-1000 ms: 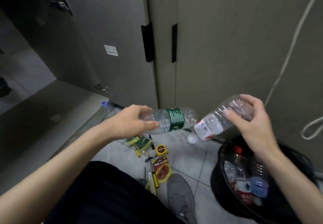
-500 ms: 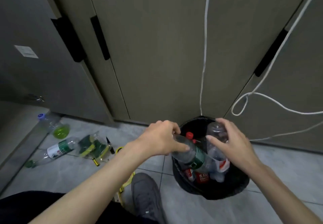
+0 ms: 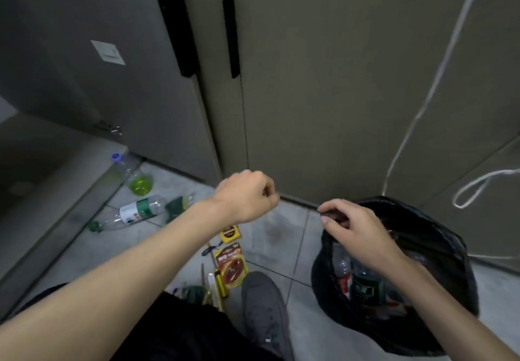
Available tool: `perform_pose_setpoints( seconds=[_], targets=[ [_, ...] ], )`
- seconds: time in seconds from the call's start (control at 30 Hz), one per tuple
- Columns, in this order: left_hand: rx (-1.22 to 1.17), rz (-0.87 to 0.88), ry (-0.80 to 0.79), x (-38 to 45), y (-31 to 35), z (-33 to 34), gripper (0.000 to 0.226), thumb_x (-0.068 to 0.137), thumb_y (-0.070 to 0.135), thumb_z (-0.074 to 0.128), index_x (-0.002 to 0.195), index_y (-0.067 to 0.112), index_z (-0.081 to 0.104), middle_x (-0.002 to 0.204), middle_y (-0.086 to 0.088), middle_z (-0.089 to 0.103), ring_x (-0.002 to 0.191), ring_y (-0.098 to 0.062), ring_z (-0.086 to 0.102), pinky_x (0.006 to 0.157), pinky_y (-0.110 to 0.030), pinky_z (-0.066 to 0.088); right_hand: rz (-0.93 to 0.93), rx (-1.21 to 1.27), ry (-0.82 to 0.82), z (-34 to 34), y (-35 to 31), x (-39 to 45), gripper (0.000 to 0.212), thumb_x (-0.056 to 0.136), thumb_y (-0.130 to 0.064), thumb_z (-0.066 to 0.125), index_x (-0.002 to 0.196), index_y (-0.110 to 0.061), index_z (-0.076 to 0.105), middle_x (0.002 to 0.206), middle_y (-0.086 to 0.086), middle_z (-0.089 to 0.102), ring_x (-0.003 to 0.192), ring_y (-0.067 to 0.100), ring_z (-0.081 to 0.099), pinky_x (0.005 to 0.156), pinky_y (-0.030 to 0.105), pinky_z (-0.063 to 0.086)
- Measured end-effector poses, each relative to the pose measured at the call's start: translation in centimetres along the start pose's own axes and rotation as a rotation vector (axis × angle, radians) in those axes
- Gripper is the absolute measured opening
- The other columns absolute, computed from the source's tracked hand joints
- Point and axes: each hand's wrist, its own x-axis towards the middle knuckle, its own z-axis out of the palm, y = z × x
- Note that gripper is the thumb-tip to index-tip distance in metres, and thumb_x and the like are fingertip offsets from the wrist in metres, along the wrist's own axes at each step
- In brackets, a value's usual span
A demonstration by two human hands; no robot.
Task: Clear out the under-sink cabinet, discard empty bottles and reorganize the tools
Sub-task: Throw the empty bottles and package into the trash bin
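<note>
- Head view: the left hand [image 3: 244,196] hovers above the tiled floor [image 3: 270,237], wrist bent, fingers curled loosely inward, gripping nothing.
- The right hand [image 3: 351,229] reaches across to the black bin bag [image 3: 439,237], thumb and fingers pinching its near rim.
- Bottles in the bag [image 3: 363,284] sit jumbled under that forearm.
- On the floor by the open cabinet door [image 3: 92,59]: a bottle with green liquid [image 3: 132,175] and a green-labelled bottle [image 3: 129,213] lying flat.
- Tools [image 3: 228,262] lie scattered beside a grey shoe [image 3: 264,313].
</note>
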Motion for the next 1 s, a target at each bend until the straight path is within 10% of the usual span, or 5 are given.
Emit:
perform_pose_setpoints(
  seconds=[0.33,0.53,0.7,1.0],
  targets=[
    [-0.003,-0.473,-0.064,-5.7,-24.8,-3.6,0.022,0.086,0.038,0.055,0.068,0.027,0.059,0.081,-0.001,0.064,0.082,-0.024,0.060,0.070,-0.034,0.050,-0.213,-0.072,-0.411,14.3,-13.8,11.1,0.015,0.088,-0.034,0.060,0.099,-0.031,0.071,0.089,-0.017,0.070,0.086,-0.002,0.064,0.083,0.031,0.054],
    [-0.015,-0.669,-0.061,-10.5,-36.1,2.7,0.038,0.088,0.038,0.059,0.124,0.026,0.060,0.119,-0.003,0.064,0.101,-0.023,0.060,0.079,-0.030,0.048,-0.264,-0.230,-0.557,24.3,-17.1,17.1,0.021,0.087,-0.031,0.054,0.103,-0.030,0.067,0.097,-0.015,0.069,0.092,0.012,0.065,0.082,0.036,0.054],
    [-0.181,-0.798,0.012,-13.0,-40.6,7.5,0.051,0.094,0.036,0.056,0.141,0.020,0.046,0.140,-0.009,0.051,0.124,-0.029,0.052,0.102,-0.041,0.045,-0.395,-0.417,-0.632,33.6,-20.0,22.0,0.029,0.087,-0.025,0.058,0.115,-0.021,0.063,0.117,0.004,0.061,0.109,0.027,0.059,0.089,0.039,0.050],
    [-0.348,-0.946,0.027,-19.3,-38.8,16.7,0.033,0.093,0.033,0.052,0.125,0.025,0.057,0.126,-0.002,0.059,0.111,-0.026,0.058,0.091,-0.039,0.049,-0.575,-0.622,-0.623,46.8,-23.4,25.8,0.064,0.084,-0.031,0.070,0.138,-0.015,0.040,0.132,0.012,0.051,0.116,0.033,0.048,0.090,0.042,0.042]
  ],
)
